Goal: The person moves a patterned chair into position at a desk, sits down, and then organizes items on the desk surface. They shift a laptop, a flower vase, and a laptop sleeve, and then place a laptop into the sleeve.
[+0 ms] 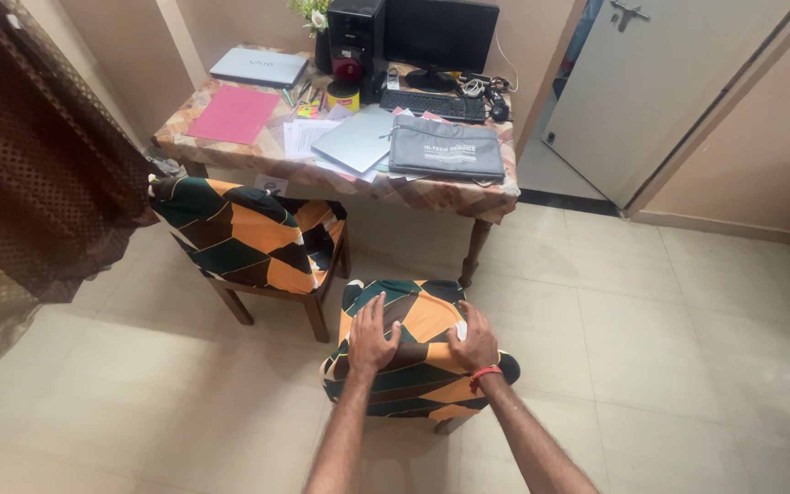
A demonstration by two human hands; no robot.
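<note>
Resting flat, L hand point(372, 340), R hand point(475, 340), atop chair point(413, 366)

Open floor to the right, furniture crowded to the left

Wide bare tiled floor point(669, 311) is left free right of the covered chair point(413, 357) on which both hands are laid flat. On the left, passage is narrowed by a second covered chair point(249, 238) set against the desk point(468, 194), with a brown curtain point(29, 155) hung close beside. The desk top is crowded with a grey bag point(445, 148), papers and a keyboard point(432, 105).
</note>
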